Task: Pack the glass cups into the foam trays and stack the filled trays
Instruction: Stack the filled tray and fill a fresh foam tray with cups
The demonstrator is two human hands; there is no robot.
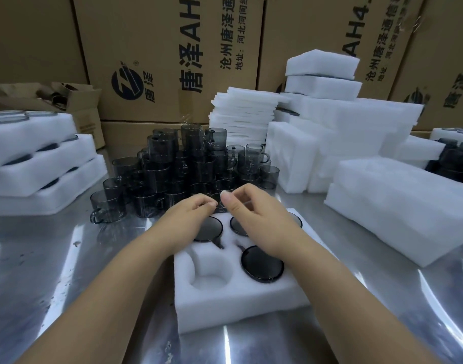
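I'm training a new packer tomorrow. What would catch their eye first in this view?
The left hand and right hand hover close together at centre above a white foam tray holding dark cups, its near-left pocket empty. Right behind rises a pile of smoky glass cups, with stacked filled trays at left and bare foam stacks at right.

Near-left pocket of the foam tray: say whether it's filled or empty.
Empty: the pocket shows bare white foam; its right neighbour holds a glass cup.
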